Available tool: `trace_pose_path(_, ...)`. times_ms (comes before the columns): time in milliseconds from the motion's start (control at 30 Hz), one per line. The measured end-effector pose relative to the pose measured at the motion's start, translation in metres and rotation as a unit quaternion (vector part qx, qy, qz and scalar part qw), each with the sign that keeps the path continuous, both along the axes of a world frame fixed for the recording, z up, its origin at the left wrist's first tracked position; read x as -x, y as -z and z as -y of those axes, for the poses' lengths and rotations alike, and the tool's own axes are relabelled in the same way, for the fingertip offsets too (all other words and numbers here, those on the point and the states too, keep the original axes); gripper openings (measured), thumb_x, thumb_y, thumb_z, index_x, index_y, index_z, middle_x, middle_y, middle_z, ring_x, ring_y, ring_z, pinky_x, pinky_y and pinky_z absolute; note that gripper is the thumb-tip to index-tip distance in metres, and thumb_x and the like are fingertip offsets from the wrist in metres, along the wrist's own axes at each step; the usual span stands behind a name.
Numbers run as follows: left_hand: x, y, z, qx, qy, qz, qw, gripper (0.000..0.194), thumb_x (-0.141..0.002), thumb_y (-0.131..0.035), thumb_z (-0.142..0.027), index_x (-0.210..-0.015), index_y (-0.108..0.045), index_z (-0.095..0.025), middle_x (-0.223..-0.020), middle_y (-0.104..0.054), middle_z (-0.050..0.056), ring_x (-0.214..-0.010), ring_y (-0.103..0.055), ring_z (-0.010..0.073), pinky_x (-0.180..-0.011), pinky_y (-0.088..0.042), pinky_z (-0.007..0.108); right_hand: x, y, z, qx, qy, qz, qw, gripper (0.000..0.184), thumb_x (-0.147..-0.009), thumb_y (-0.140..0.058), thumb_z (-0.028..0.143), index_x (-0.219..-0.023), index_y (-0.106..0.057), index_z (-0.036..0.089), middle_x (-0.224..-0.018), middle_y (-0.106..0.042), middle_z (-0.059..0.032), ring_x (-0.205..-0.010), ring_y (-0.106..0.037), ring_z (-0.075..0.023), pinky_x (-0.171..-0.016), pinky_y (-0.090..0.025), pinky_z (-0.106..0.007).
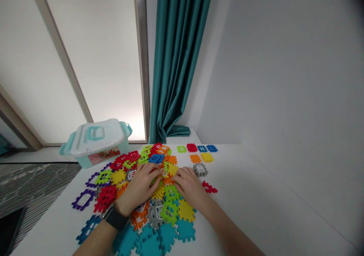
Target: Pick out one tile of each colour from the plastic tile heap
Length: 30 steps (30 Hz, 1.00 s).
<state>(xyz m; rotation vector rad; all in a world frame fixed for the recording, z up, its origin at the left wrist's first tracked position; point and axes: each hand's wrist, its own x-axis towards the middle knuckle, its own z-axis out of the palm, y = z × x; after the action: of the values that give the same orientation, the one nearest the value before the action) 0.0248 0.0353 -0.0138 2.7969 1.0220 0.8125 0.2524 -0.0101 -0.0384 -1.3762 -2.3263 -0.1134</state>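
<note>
One heap of flat, notched plastic building pieces in many colours [171, 194] lies on a white table [227, 169], too overlapped to count fully. Two bare hands work over its middle. The left hand [143, 184], with one dark-banded watch [116, 217] on its wrist, reaches across the heap, fingers bent and close together; whether they pinch a piece cannot be told. The right hand [188, 184] rests at the heap's right edge, fingers curled and side by side, tips towards the left hand; their grip is likewise hidden.

Right of the heap, eight pieces lie apart: one lime-green square [181, 149], one red square [192, 147], two blue squares [202, 149], one orange square [195, 158], one yellow square [207, 157], one grey piece with a white window [200, 169] and one red notched piece [209, 187], the last just beside the right wrist. At the heap's near end are at least four broad turquoise pieces [167, 235]; at its left edge, at least two purple frames with white windows [84, 199] and, nearer, one dark-blue piece [88, 227]. Beyond the heap, to its left, stands one lidded white-and-turquoise plastic box [101, 136]; behind the heap hangs one teal curtain [173, 59].
</note>
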Motion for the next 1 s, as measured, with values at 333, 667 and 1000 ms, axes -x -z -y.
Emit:
trace_pose_path(333, -0.005, -0.008, 0.011, 0.025, 0.021, 0.008, 0.999, 0.019, -0.097, -0.051, -0.021, -0.1, -0.069, -0.023, -0.109, -0.067, 0.007, -0.106, -0.058, 0.0261, -0.095, -0.046, 0.044, -0.001, -0.004, 0.007, -0.011, -0.019, -0.082, 0.996, 0.016, -0.097, -0.054, 0.012, -0.1, -0.065, 0.023, -0.097, -0.063, -0.0064, -0.095, -0.058, -0.0245, -0.086, -0.047, -0.041)
trace_pose_path(667, -0.008, -0.008, 0.014, 0.053, 0.039, 0.041, 0.997, 0.019, -0.1, -0.05, -0.026, -0.099, -0.068, -0.023, -0.11, -0.068, 0.007, -0.107, -0.059, 0.0249, -0.096, -0.046, 0.042, -0.001, -0.003, 0.008, 0.017, -0.021, -0.277, 0.96, 0.012, -0.097, -0.05, 0.018, -0.096, -0.06, 0.023, -0.093, -0.062, -0.0044, -0.091, -0.061, -0.0217, -0.081, -0.05, -0.034)
trace_pose_path(1000, -0.006, -0.003, 0.004, 0.135, 0.014, 0.131, 0.982, 0.022, -0.1, -0.048, -0.032, -0.091, -0.065, -0.021, -0.105, -0.068, 0.009, -0.102, -0.062, 0.0246, -0.095, -0.05, 0.042, -0.001, 0.0, 0.002, 0.052, 0.008, -0.366, 0.929, 0.013, -0.095, -0.051, 0.021, -0.094, -0.063, 0.022, -0.09, -0.066, -0.0044, -0.088, -0.064, -0.0213, -0.078, -0.052, -0.033)
